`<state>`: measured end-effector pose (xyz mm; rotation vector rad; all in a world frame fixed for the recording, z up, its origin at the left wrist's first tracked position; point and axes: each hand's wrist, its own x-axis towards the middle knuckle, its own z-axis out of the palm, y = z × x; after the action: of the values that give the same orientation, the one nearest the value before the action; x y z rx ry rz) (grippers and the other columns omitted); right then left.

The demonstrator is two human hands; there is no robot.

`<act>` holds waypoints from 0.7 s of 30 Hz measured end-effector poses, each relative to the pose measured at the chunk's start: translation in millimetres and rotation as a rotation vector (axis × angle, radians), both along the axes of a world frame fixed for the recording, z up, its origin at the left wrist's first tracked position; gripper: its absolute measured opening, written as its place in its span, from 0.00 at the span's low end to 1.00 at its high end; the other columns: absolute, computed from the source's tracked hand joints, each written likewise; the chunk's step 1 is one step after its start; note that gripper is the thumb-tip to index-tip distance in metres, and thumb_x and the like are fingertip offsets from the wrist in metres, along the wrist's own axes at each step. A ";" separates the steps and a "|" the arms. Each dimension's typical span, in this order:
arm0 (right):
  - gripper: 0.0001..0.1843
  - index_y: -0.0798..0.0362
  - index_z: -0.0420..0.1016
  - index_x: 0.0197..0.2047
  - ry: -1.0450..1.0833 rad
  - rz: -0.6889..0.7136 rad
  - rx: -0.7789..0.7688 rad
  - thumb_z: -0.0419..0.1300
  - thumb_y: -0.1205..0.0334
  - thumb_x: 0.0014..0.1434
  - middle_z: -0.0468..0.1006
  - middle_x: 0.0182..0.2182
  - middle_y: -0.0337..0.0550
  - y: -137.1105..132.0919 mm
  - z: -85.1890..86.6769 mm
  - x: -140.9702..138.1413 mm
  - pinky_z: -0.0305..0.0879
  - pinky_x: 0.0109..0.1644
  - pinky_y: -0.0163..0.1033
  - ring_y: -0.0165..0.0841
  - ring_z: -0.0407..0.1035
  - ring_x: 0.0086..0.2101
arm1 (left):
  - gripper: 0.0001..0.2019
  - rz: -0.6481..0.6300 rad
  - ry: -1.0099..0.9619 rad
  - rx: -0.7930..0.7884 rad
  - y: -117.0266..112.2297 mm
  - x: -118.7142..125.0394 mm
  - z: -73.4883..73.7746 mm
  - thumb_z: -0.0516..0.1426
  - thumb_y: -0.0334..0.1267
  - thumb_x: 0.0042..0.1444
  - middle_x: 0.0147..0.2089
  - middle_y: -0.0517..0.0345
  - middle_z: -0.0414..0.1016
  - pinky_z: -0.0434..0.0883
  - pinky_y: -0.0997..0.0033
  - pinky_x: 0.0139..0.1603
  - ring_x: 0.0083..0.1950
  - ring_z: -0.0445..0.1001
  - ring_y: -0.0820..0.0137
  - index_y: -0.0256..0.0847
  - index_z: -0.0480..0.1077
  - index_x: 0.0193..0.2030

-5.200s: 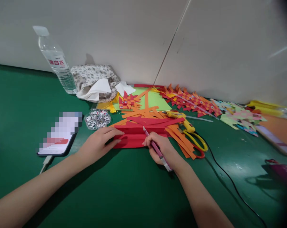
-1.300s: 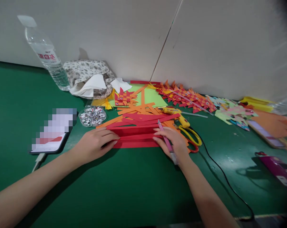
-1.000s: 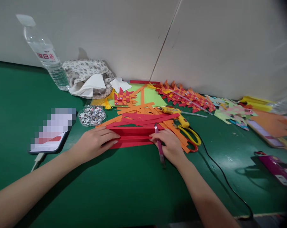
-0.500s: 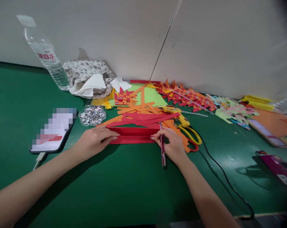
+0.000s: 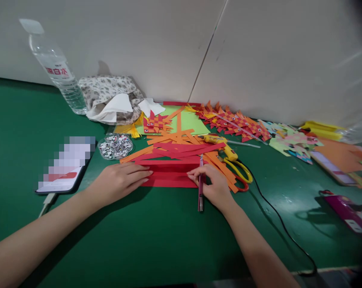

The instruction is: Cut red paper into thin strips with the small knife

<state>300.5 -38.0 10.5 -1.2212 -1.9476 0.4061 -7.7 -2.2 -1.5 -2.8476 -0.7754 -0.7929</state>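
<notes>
A red paper sheet [image 5: 169, 178] lies on the green table, partly cut into long strips. My left hand [image 5: 117, 182] lies flat on its left end with the fingers stretched out, pressing it down. My right hand [image 5: 213, 186] is closed round a pink craft knife [image 5: 200, 188] at the sheet's right end, the blade tip pointing away from me. Loose red and orange paper strips [image 5: 181, 148] are piled just behind the sheet.
A phone [image 5: 65, 166] on a cable lies left, near a dish of googly eyes [image 5: 115, 146]. Yellow scissors [image 5: 239, 170] and a glue gun [image 5: 221, 144] with a black cord [image 5: 277, 222] sit right. A water bottle [image 5: 56, 68], a cloth pouch [image 5: 109, 94] and woven paper fish [image 5: 237, 122] line the wall.
My right hand slid the knife along the red sheet to its right end and turned it more upright. The left hand stayed pressed on the left end.
</notes>
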 end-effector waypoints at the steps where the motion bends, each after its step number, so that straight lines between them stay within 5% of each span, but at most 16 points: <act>1: 0.08 0.48 0.68 0.31 -0.003 0.003 -0.011 0.61 0.70 0.58 0.80 0.31 0.41 0.3 -0.7 0.0 0.71 0.40 0.42 0.37 0.77 0.35 | 0.12 -0.001 -0.008 -0.004 -0.5 0.5 -0.1 0.51 0.35 0.65 0.49 0.55 0.80 0.76 0.67 0.42 0.44 0.79 0.66 0.40 0.74 0.50; 8: 0.06 0.48 0.69 0.31 -0.010 -0.005 -0.049 0.62 0.68 0.58 0.81 0.31 0.41 2.3 -3.0 -0.8 0.71 0.41 0.44 0.38 0.77 0.35 | 0.13 -0.047 -0.052 -0.058 1.2 3.1 -3.1 0.51 0.34 0.66 0.50 0.53 0.79 0.75 0.66 0.47 0.48 0.78 0.66 0.39 0.73 0.51; 13: 0.08 0.49 0.73 0.36 0.104 -0.103 -0.033 0.65 0.56 0.57 0.82 0.35 0.44 -1.7 1.8 -3.5 0.72 0.42 0.45 0.39 0.77 0.36 | 0.14 -0.024 -0.017 -0.096 2.1 1.5 -5.3 0.50 0.34 0.66 0.48 0.52 0.79 0.75 0.68 0.45 0.45 0.78 0.67 0.39 0.73 0.53; 17: 0.17 0.49 0.77 0.43 0.386 -0.138 -0.012 0.54 0.48 0.65 0.79 0.27 0.43 -6.8 5.9 -2.4 0.71 0.31 0.39 0.34 0.73 0.27 | 0.13 -0.024 -0.042 -0.119 1.2 1.4 -5.3 0.50 0.33 0.66 0.46 0.52 0.79 0.75 0.70 0.44 0.44 0.78 0.68 0.40 0.74 0.51; 21: 0.16 0.51 0.80 0.35 0.552 -0.118 -0.164 0.59 0.48 0.62 0.77 0.22 0.41 -6.3 5.8 -0.1 0.65 0.23 0.35 0.29 0.68 0.21 | 0.13 -0.019 -0.061 -0.124 0.2 4.0 -4.3 0.50 0.33 0.66 0.44 0.52 0.79 0.75 0.70 0.44 0.43 0.78 0.68 0.39 0.75 0.48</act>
<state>300.4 -44.3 16.3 -1.1652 -1.3856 0.7632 -3.8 -2.0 -5.8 -2.9563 -0.8354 -0.8665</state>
